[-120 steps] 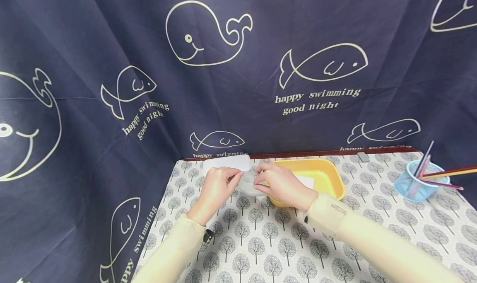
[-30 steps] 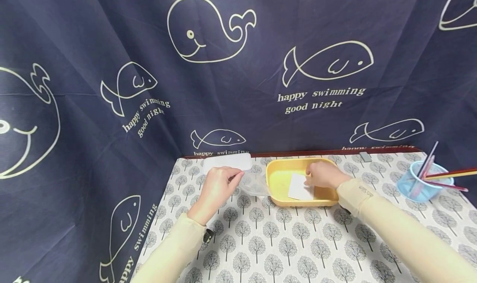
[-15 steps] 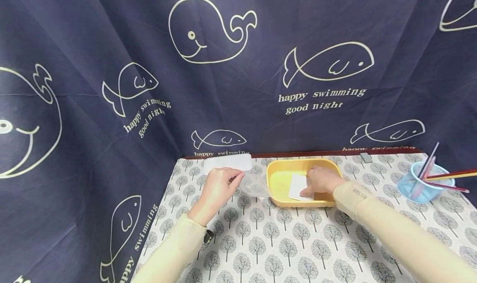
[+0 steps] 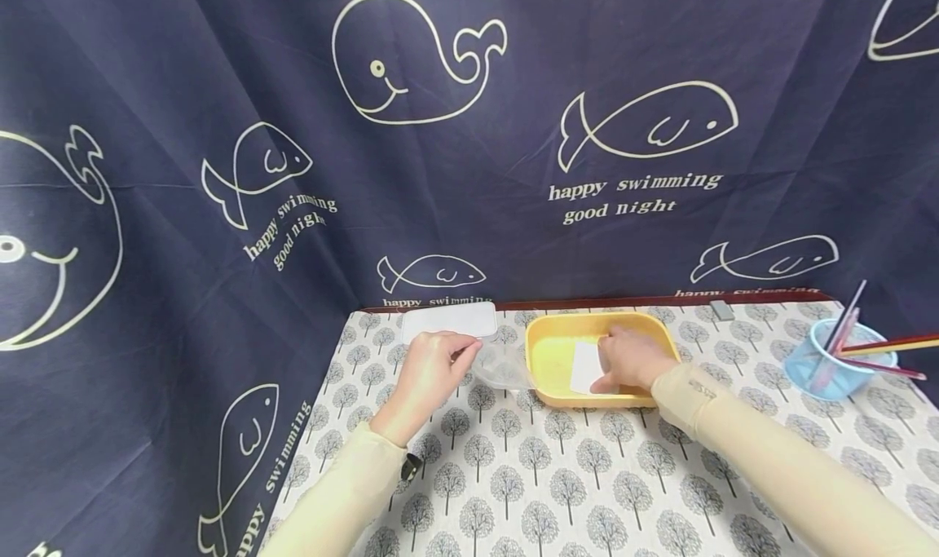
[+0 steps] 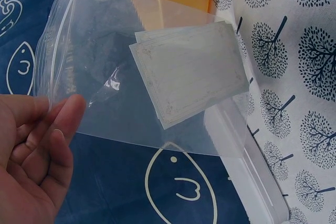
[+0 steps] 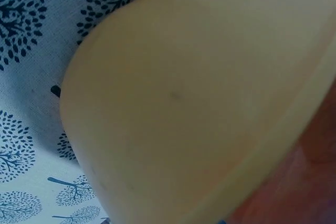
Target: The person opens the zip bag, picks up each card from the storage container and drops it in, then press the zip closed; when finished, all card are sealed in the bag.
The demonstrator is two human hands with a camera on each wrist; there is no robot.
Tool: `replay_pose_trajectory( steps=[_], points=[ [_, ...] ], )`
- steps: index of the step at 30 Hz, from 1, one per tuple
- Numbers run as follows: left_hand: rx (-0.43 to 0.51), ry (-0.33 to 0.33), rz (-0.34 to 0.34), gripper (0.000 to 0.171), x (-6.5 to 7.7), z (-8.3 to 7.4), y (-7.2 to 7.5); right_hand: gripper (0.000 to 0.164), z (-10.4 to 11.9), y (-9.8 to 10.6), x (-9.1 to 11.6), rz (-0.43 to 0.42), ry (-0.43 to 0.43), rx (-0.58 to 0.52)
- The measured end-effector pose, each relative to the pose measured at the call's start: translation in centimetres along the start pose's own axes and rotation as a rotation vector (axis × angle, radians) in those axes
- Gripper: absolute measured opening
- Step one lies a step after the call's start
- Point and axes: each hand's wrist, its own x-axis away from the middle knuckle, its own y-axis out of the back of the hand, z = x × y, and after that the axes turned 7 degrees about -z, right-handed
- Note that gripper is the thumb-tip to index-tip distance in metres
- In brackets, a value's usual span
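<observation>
My left hand (image 5: 39, 150) pinches a clear zip-lock bag (image 5: 105, 30) at its zip end, between thumb and fingertips. Inside the bag lies a small stack of pale cards (image 5: 189, 66) with patterned borders. In the head view the bag (image 4: 502, 369) hangs just left of a yellow tray (image 4: 550, 369). My right hand (image 4: 629, 357) reaches down into that tray, over white cards (image 4: 585, 368), with its thumb at their near right part. The hand is blurred and its fingers are mostly hidden; I cannot tell whether they grip a card. The right wrist view shows mainly the tray's outer wall (image 6: 173, 119).
A flat white case (image 4: 451, 320) lies behind my left hand. At the right stands a light blue mesh cup (image 4: 822, 369) with several pens and pencils. A small grey block (image 4: 721, 310) sits near the back edge of the tree-patterned tablecloth (image 4: 513, 475).
My right hand has left the bag's mouth and gone right into the yellow tray. Within the tray it has shifted slightly left over the cards. My left hand has kept its place with the bag.
</observation>
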Motion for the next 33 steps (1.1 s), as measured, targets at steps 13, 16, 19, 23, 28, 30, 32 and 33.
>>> replay_pose_trajectory(
  steps=[13,16,19,23,28,30,32,33],
  points=[
    [-0.013,-0.007,-0.010,0.009,-0.1,-0.1,0.1,0.054,0.1,-0.6,0.3,-0.115,0.044,0.007],
    [-0.011,-0.009,-0.012,0.009,-0.1,-0.2,0.1,0.059,0.0,-0.7,0.5,-0.148,0.048,-0.016],
    [-0.007,-0.007,-0.009,0.010,-0.1,-0.1,0.1,0.068,-0.1,-0.6,0.5,-0.184,0.048,-0.044],
    [-0.009,-0.001,0.000,0.010,-0.2,0.0,0.1,0.074,-0.4,-0.4,0.2,-0.224,0.049,-0.075],
    [-0.009,-0.001,0.007,0.011,-0.3,0.0,0.2,0.040,-1.1,0.1,-0.1,-0.264,0.044,-0.137],
    [-0.003,0.001,0.010,0.011,-0.3,0.0,0.2,0.029,-1.4,0.4,-0.2,-0.276,0.043,-0.161],
    [0.001,0.007,0.012,0.011,-0.3,0.0,0.2,0.025,-1.7,0.7,-0.3,-0.280,0.044,-0.186],
    [0.000,0.011,0.013,0.011,-0.2,0.0,0.2,0.025,-1.8,0.9,-0.3,-0.274,0.048,-0.197]
  ],
)
